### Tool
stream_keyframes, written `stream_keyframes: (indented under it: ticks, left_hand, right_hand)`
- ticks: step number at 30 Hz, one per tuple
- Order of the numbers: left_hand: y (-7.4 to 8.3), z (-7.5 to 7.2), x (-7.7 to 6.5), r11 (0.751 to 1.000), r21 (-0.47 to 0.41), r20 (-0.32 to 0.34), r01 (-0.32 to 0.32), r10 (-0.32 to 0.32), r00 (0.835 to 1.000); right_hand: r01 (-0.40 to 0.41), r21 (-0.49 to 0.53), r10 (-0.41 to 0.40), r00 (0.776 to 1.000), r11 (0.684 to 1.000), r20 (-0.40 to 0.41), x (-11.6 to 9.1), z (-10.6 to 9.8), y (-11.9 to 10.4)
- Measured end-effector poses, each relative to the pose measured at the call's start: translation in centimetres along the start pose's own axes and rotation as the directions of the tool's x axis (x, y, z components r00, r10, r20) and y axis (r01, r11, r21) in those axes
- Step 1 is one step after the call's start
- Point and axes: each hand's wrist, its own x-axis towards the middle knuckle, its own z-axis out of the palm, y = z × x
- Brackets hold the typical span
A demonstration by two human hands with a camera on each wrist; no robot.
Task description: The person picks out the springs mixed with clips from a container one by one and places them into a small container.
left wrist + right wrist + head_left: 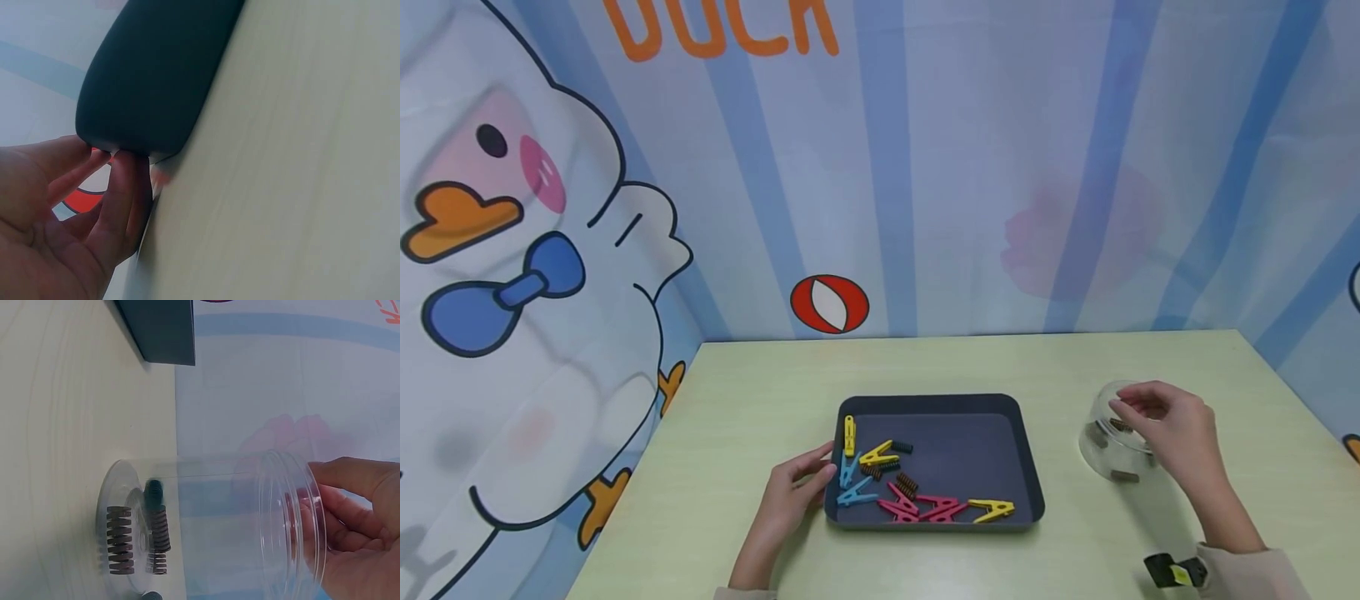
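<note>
A dark grey tray (958,467) holds yellow, blue and pink-red clothes-peg halves and several small coil springs. My left hand (792,493) touches the tray's left side. In the left wrist view its fingers (120,187) meet the tray's outer end. A clear jar (1105,454) stands right of the tray, with brown springs (120,540) and a dark piece (153,494) low inside. At the jar's mouth is my right hand (1180,429), its fingers bent downward. The right wrist view shows the thumb by the rim, apart from the other fingertips; no held thing shows plainly.
The pale wooden table (760,383) ends at a printed curtain (970,167) behind it. A wide stretch of tabletop lies between tray and jar. On the right wrist sits a black strap with a small device (1176,572).
</note>
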Motion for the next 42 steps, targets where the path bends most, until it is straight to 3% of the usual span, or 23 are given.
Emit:
stream_keyframes:
  ticks: [25, 42]
  left_hand:
    - [-0.4, -0.1, 0.2, 1.000, -0.020, 0.000, -0.012, 0.012, 1.000]
    - [-0.3, -0.1, 0.1, 0.999, -0.040, -0.003, 0.002, -0.002, 1.000]
  right_hand:
    - [0.038, 0.079, -0.040, 0.999, 0.996, 0.025, 0.3, 0.5, -1.6]
    - [0.069, 0.158, -0.077, 0.996, 0.985, 0.042, -0.1, 2.9, -3.8]
